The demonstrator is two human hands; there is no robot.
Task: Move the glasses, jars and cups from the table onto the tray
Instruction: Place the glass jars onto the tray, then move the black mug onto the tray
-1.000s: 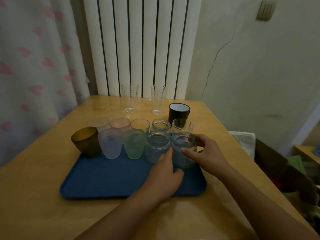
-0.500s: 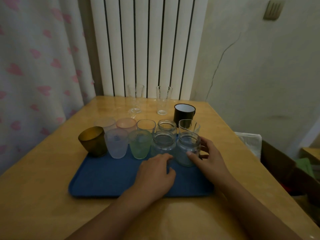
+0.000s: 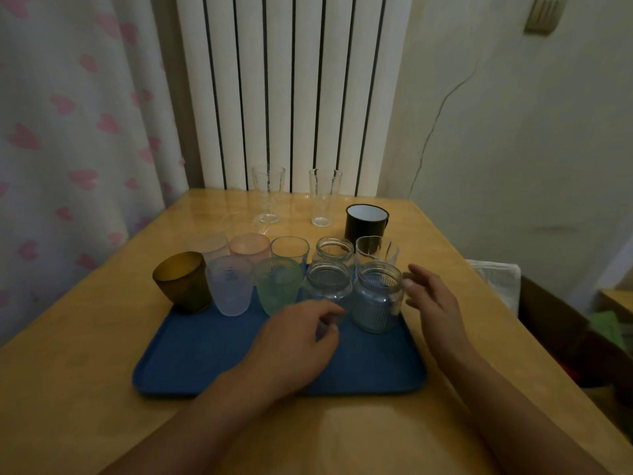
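On the wooden table point(image 3: 85, 354) an amber cup point(image 3: 181, 281) stands at the blue tray point(image 3: 205, 358)'s far-left corner. Frosted and clear glasses fill the tray's far edge in two rows. Left hand point(image 3: 291, 341) — fingers curled, empty — hovers before a clear jar point(image 3: 327, 286). Right hand point(image 3: 433, 303), spread, sits just beside the ribbed jar point(image 3: 376, 296). Beyond the tray: two tall glasses and a black mug point(image 3: 366, 222) — no readable writing anywhere.

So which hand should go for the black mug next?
Right. The right hand is open at the tray's right edge, on the mug's side; the left hand sits lower, over the tray.
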